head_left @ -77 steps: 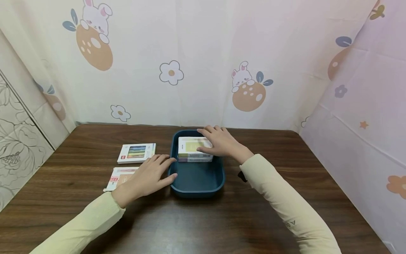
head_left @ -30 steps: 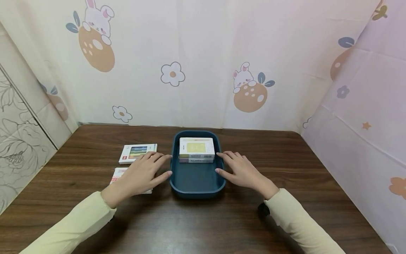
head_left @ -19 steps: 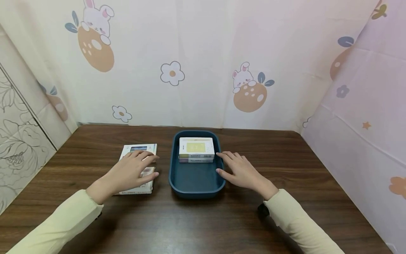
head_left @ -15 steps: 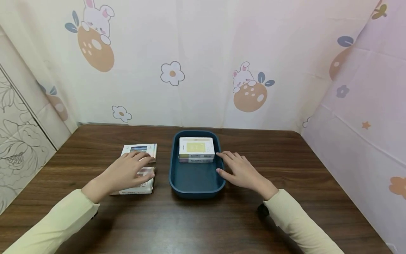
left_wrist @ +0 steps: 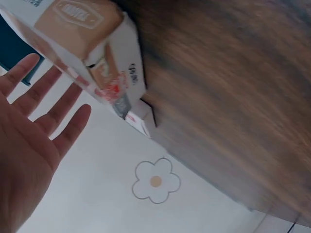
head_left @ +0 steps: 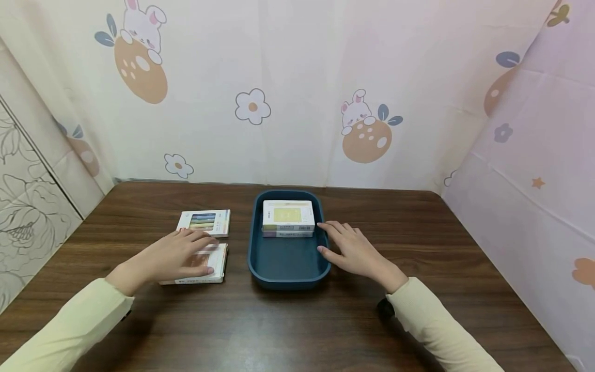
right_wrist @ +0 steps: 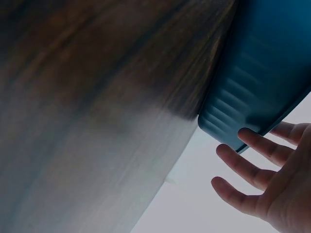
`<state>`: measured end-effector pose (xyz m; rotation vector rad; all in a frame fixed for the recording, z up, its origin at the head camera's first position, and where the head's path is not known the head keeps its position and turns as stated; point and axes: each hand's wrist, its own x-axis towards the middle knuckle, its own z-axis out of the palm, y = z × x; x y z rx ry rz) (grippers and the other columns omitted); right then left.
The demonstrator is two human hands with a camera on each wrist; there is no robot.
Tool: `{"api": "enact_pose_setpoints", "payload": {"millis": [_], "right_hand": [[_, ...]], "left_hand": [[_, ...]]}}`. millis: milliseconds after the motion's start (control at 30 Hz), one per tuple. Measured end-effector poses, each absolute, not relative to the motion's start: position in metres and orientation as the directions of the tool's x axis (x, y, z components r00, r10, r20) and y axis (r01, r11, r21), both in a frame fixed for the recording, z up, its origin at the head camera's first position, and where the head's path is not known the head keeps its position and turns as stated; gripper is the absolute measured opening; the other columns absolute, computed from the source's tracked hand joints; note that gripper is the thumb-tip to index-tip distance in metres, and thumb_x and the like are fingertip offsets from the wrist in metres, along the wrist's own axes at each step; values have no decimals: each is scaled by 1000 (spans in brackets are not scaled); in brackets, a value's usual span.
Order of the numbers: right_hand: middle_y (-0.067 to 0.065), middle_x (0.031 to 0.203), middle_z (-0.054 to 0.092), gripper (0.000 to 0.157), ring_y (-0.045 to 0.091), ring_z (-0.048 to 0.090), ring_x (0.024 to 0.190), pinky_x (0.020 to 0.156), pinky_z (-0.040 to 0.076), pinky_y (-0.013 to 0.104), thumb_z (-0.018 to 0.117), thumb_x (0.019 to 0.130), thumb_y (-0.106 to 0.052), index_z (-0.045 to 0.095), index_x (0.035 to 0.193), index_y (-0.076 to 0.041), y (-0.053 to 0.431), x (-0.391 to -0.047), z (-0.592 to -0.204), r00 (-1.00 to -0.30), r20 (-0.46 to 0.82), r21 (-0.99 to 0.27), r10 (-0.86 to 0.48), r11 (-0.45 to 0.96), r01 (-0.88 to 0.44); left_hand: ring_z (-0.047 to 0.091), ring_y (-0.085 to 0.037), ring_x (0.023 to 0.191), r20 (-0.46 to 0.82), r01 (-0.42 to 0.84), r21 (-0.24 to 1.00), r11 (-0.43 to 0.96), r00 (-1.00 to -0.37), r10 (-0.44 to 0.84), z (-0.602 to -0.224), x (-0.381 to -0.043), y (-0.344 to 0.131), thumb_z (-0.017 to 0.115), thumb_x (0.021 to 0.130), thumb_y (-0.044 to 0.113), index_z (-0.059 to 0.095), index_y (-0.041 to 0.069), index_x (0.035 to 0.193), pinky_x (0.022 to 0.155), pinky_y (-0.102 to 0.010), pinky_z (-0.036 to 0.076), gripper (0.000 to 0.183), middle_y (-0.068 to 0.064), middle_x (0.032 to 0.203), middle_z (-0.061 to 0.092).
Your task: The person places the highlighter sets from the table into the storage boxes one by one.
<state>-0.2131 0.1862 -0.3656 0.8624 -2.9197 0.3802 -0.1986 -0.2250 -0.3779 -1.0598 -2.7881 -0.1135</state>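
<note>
One yellow-labelled box [head_left: 288, 215] sits on a lower box [head_left: 288, 234] at the far end of the blue tray [head_left: 288, 283]; near half of the tray floor is bare. Two more boxes lie flat on the tabletop [head_left: 297, 330], left of the tray: near box [head_left: 217, 261] and far box [head_left: 209, 222], the far one with a row of coloured sticks behind its window.

Change: left hand [head_left: 169, 254] is off the tray's left rim, has moved left and is now over the near box. More of the far box's window shows again. Right hand [head_left: 354, 250] was on the yellow-labelled box, now at the tray's right rim. Stack hasn't shifted since.

Fingers: left set spread wide, only slightly bent, nothing gripped. Contact with the near box: can't tell, left wrist view is blurred there. Right set also spread, holding nothing, tips at the rim; can't confirm touch or support.

Meaning, my read: the stacked pair is done with for now, work has switched to the near box. No grip on it yet. Far box looks untouched.
</note>
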Motion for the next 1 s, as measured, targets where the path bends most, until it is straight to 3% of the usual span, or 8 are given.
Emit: {"api": "enact_pose_setpoints", "payload": {"millis": [367, 600, 1000], "right_hand": [[9, 139, 42, 58, 30, 41, 125, 100, 30, 59, 45, 91, -48, 36, 139, -16, 186, -215, -366, -845, 115, -225, -522, 815, -534], [8, 140, 41, 59, 30, 40, 127, 101, 29, 59, 44, 92, -49, 35, 140, -17, 186, -214, -365, -846, 111, -227, -521, 816, -532], [8, 139, 41, 58, 29, 41, 125, 100, 30, 59, 44, 91, -48, 36, 140, -17, 187, -214, -366, -847, 109, -232, -521, 815, -531]], "left_hand": [[52, -20, 114, 175, 695, 62, 717, -714, 678, -384, -196, -231, 59, 71, 68, 52, 19, 127, 95, -49, 40, 75, 4, 123, 55], [52, -19, 114, 199, 714, 57, 698, -693, 693, -386, -197, -233, 65, 70, 64, 52, 17, 127, 96, -50, 39, 75, 4, 124, 55], [51, -20, 115, 165, 701, 79, 709, -711, 684, -385, -196, -233, 64, 70, 63, 51, 18, 128, 96, -54, 37, 75, 4, 125, 54]]}}
